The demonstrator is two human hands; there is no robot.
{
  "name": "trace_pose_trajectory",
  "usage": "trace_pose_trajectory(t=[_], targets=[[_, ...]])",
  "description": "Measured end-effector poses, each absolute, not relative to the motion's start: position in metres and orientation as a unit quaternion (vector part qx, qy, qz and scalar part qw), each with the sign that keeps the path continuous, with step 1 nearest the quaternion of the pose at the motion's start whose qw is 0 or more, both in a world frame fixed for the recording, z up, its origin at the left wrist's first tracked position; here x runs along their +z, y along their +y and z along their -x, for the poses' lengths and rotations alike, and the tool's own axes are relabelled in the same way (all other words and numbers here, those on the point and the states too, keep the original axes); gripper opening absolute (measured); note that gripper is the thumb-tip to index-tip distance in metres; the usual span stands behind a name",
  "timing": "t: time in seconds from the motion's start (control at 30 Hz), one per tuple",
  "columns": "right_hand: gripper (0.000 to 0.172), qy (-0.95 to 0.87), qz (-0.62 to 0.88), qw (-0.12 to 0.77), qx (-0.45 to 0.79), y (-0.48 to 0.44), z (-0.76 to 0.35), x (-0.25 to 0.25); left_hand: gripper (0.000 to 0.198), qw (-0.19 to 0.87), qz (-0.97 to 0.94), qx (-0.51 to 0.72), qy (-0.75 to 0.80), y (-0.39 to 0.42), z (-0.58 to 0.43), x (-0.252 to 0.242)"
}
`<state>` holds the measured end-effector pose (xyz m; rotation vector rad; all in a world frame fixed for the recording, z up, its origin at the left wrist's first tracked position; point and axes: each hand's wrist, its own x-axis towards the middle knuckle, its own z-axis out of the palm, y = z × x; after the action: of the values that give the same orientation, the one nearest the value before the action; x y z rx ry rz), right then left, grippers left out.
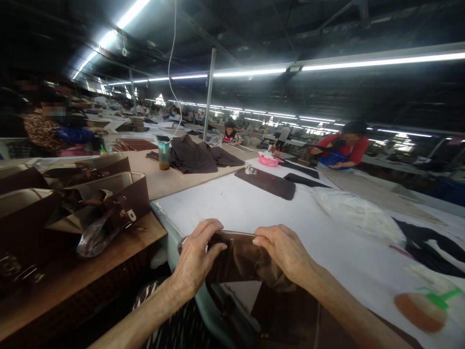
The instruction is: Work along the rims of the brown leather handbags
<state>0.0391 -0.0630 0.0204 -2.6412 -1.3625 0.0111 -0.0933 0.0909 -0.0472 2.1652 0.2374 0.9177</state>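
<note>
My left hand (pixel 196 259) and my right hand (pixel 285 252) both grip a dark brown leather piece (pixel 241 259) at the near edge of the white work table (pixel 254 208). The fingers of each hand curl over its top edge, one hand at each end. More brown material hangs below it toward my lap. Left of my hands, brown handbags (pixel 119 198) stand on a wooden bench (pixel 109 257).
Flat brown pieces (pixel 267 183), a pink tray (pixel 269 160), a bottle (pixel 164 156) and a dark fabric pile (pixel 196 155) lie farther along the table. White wrapping (pixel 356 211) lies at right. A person in red (pixel 343 148) works across; others sit at far left.
</note>
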Motion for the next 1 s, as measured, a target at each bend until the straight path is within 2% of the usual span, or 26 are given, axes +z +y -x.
trace_pose_trajectory(t=[0.23,0.33,0.43,0.5,0.6,0.8,1.0], targets=[[0.024,-0.447,0.891,0.076,-0.004,-0.061,-0.038,0.021,0.013,0.242,-0.856,0.449,0.083,0.084,0.084,-0.059],[0.023,-0.439,0.896,0.070,-0.002,-0.060,-0.040,0.020,0.010,0.264,-0.855,0.438,0.088,0.078,0.081,-0.055],[0.023,-0.432,0.900,0.059,-0.006,-0.059,-0.041,0.019,0.015,0.313,-0.850,0.413,0.091,0.070,0.081,-0.056],[0.024,-0.428,0.902,0.054,-0.013,-0.058,-0.040,0.020,0.019,0.304,-0.855,0.413,0.072,0.067,0.081,-0.061],[0.023,-0.422,0.905,0.055,-0.019,-0.056,-0.039,0.021,0.022,0.231,-0.873,0.428,0.027,0.067,0.080,-0.073],[0.020,-0.419,0.906,0.054,-0.030,-0.054,-0.041,0.018,0.017,0.004,-0.866,0.500,0.002,0.079,0.077,-0.077],[0.020,-0.413,0.909,0.046,-0.032,-0.052,-0.043,0.016,0.021,-0.059,-0.862,0.500,-0.059,0.084,0.077,-0.068]])
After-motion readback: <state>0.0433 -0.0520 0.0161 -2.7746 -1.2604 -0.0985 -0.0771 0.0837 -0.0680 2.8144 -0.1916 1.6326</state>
